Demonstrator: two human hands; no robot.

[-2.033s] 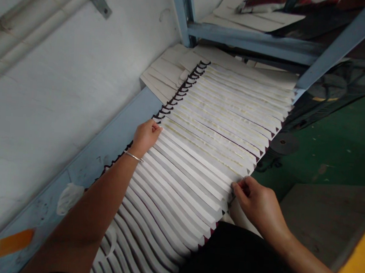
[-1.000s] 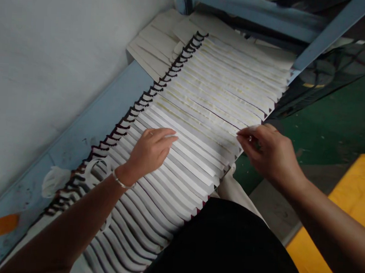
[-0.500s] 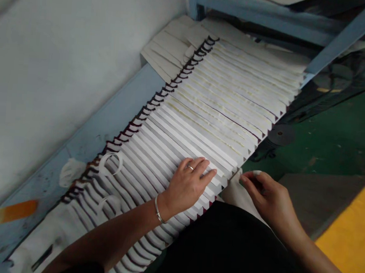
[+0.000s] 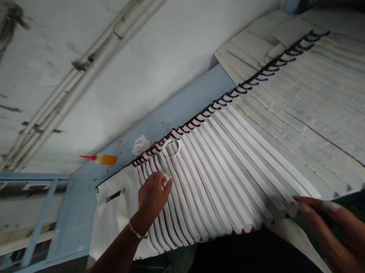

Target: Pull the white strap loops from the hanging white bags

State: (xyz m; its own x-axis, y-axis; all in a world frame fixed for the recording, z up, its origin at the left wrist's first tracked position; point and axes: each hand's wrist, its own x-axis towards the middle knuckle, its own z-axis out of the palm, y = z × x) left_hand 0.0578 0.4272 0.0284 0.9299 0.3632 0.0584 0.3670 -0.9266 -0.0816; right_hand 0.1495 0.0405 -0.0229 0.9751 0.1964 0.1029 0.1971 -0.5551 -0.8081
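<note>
- Head view: your left hand (image 4: 152, 196) rests on the fanned white paper strips (image 4: 229, 176), near their left end. The fingers are loosely curled and the thumb points up toward a small white tape ring (image 4: 171, 147) lying on the strips just above the hand. The hand seems to pinch something thin and white at the fingertips, perhaps a second ring, but blur keeps you from being sure.
- A thin metal bangle (image 4: 137, 233) circles your left wrist.
- Your right hand (image 4: 326, 219) reaches in from the lower right, fingers stretched out nearly flat, their tips touching the near ends of the strips. It holds nothing that you can make out; one fingertip looks wrapped in white tape.
- The strips lie overlapped like a fan across the blue metal bench (image 4: 171, 115). Their far ends show dark looped edges in a row along the bench's bare margin, and their near ends are pointed with a dark red underside.
- Further right the strips bear yellowish streaks, likely glue.
- A crumpled white wad (image 4: 140, 144) sits on the bench just beside the strip ends, and an orange bottle with a red nozzle (image 4: 102, 159) lies to its left.
- A stack of plain paper pieces (image 4: 252, 50) lies at the far end, against the white wall (image 4: 83, 44) with its pipes.
</note>
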